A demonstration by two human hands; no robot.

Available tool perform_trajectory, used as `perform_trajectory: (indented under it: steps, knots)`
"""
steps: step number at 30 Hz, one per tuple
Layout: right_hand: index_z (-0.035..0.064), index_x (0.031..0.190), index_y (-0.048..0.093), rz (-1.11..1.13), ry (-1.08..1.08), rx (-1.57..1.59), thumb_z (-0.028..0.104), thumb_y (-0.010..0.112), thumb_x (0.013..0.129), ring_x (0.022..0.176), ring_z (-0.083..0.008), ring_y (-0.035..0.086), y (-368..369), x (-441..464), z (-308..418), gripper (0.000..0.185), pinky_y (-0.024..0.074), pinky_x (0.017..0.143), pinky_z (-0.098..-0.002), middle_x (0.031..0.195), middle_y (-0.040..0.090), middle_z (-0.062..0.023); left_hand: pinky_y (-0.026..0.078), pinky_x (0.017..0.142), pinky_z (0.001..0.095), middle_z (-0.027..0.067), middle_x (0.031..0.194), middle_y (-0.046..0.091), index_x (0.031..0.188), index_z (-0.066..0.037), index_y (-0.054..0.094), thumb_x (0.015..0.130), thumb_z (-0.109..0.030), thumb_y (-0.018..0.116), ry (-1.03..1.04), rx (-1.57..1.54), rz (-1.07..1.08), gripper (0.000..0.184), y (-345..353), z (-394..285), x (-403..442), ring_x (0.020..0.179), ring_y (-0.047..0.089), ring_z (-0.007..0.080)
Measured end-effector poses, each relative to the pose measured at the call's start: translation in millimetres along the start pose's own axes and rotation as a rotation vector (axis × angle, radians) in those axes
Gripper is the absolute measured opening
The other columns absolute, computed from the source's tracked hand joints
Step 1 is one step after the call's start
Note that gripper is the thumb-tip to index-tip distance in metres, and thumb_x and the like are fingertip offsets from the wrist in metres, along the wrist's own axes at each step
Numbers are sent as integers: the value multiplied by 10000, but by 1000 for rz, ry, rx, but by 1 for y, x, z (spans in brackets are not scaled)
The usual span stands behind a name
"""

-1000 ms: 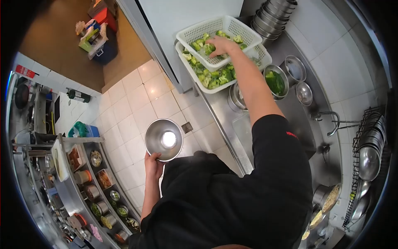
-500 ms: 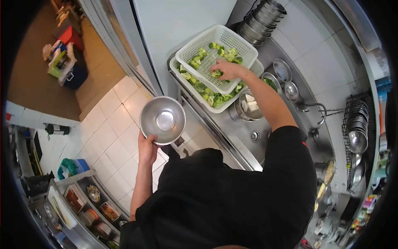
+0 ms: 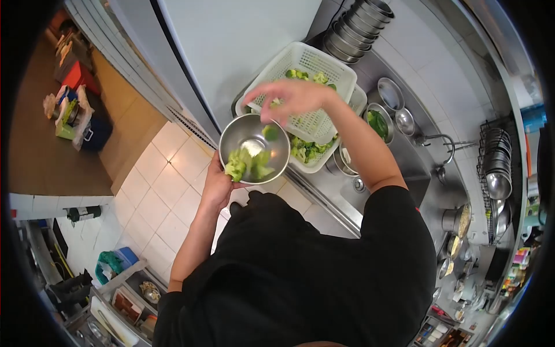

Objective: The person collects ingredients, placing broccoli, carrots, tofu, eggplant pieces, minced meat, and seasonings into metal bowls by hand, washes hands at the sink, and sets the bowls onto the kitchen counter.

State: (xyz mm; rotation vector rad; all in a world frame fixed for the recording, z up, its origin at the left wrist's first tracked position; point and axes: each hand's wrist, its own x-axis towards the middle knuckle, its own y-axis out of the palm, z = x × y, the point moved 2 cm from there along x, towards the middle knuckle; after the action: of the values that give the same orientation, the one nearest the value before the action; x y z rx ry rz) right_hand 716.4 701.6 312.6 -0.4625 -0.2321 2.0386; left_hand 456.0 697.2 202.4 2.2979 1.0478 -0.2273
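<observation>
My left hand (image 3: 218, 184) grips the near left rim of a steel bowl (image 3: 277, 156). Broccoli florets (image 3: 237, 165), some motion-blurred, are in the bowl, and one more is near its upper rim. Over the far rim is my right hand (image 3: 292, 99), blurred, its fingers spread and holding nothing visible. Behind it, a white perforated basket (image 3: 341, 72) with a few florets rests on a second white basket (image 3: 358, 101) that holds more broccoli (image 3: 309, 151).
Steel bowls, one with green vegetables (image 3: 378, 122), stand right of the baskets. A sink with a faucet (image 3: 442, 144) is nearer. Stacked steel containers (image 3: 355, 32) stand behind. Trays of food (image 3: 127, 303) line the lower left; a dish rack (image 3: 488, 168) hangs at right.
The bowl has moved right and up toward the baskets and now holds broccoli. My right hand has left the upper basket and opened above the bowl.
</observation>
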Motion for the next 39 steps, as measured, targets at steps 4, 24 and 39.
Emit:
perform_trajectory:
  steps: [4,24,39]
  knots:
    - [87,1279,570,-237,278,-202,298,807,819,1148,-271,571,-68,29,-96,559,510,948,-399,1311,546,-111,658,736,487,217,1295,538,1445,-10,313,840,99,447,-41,-28,-69,630,-4,14,6,1049,677,359]
    - [90,1191,682,-468,-29,-585,159,760,783,1132,-290,593,-52,22,-177,421,494,966,-436,1133,663,-136,669,708,493,275,1282,506,1444,34,262,843,89,417,-81,-96,-110,623,-4,18,14,973,687,418]
    - [146,1335,553,-452,484,-809,191,758,791,1087,-296,625,-144,-38,-216,584,578,828,-408,1235,622,-191,663,713,485,248,1339,504,1494,-5,251,808,112,403,-126,-113,-85,712,-21,9,-2,1063,659,414]
